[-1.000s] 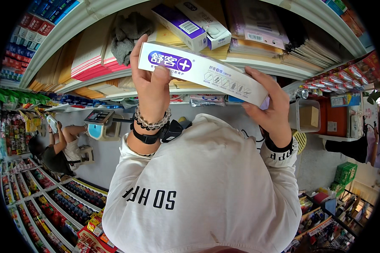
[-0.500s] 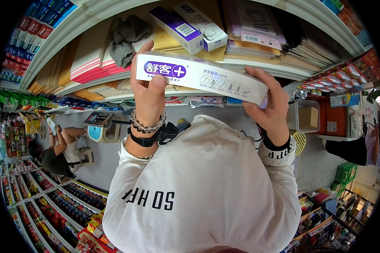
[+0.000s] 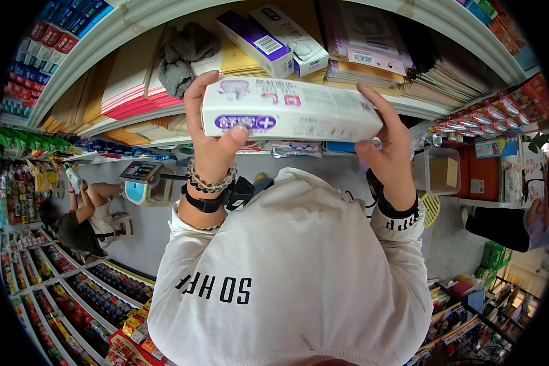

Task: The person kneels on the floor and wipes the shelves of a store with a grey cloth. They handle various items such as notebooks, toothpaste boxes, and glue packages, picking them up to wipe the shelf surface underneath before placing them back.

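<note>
A long white toothpaste box with a purple oval label and a tooth picture is held level in front of the shelf. My left hand grips its left end, thumb on the near face and fingers at the back. At the other end, my right hand has its fingers over the top edge and its thumb near the lower corner. Beyond it on the shelf lie a purple-and-white carton and a white carton side by side, with a crumpled grey cloth to their left.
Stacks of brown envelopes and paper fill the shelf. To the right stands a clear plastic tub with a cardboard piece inside. A seated person is at left, another person at right. Bottle racks stand lower left.
The toothpaste box has been rolled in my hands, so that its face with the tooth picture now shows above the label. It is also more level. A person at right has moved further into view.
</note>
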Demonstrator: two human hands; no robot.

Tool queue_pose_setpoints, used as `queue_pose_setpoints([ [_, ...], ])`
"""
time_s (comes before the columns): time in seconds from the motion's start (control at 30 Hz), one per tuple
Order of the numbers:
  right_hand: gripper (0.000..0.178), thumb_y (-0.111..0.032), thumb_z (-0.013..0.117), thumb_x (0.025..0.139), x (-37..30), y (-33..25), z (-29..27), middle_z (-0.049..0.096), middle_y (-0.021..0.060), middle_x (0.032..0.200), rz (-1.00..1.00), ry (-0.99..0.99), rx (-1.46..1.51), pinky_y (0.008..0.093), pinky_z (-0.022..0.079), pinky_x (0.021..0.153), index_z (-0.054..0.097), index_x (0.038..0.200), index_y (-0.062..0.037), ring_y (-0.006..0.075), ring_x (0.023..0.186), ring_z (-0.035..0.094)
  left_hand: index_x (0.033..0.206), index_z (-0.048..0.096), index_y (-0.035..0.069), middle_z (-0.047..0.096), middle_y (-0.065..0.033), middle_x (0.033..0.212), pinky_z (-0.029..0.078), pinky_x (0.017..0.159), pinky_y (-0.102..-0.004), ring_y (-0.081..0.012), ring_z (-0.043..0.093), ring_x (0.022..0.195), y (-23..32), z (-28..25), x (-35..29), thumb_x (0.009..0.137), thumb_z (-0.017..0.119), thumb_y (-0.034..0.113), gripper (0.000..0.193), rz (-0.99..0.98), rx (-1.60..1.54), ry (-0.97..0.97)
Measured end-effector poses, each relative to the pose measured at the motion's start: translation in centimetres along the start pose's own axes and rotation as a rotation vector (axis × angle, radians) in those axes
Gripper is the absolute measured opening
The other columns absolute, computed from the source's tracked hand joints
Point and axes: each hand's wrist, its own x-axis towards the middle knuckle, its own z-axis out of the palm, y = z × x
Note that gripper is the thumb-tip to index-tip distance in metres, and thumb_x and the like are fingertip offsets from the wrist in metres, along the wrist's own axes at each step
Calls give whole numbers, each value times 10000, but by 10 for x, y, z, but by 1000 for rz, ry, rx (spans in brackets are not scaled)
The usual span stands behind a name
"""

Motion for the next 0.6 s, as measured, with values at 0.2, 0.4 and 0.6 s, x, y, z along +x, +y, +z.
queue_pose_setpoints([
  [0.2,706,-78,771,616,-4,9,3,445,164,1237,-190,137,-77,336,455,877,431,1231,-21,265,1115,493,1373,114,65,421,-218,1254,412,923,-372,-260,476,1122,6,-2,5,584,802,193,1054,-55,-139,-242],
  [0.4,743,-124,768,653,-2,20,6,411,159,1205,-688,243,-555,405,473,867,360,1274,-105,369,1092,488,1378,107,25,457,-147,1216,416,910,-339,-213,498,1084,9,-8,6,558,819,141,1092,-44,-111,-259],
  [0.6,758,-136,751,679,-5,29,9,369,151,1216,-782,276,-632,450,476,859,324,1303,-192,397,1092,478,1374,138,27,439,-135,1230,420,899,-330,-196,491,1083,12,-14,5,586,781,90,1019,-54,-17,-254],
])
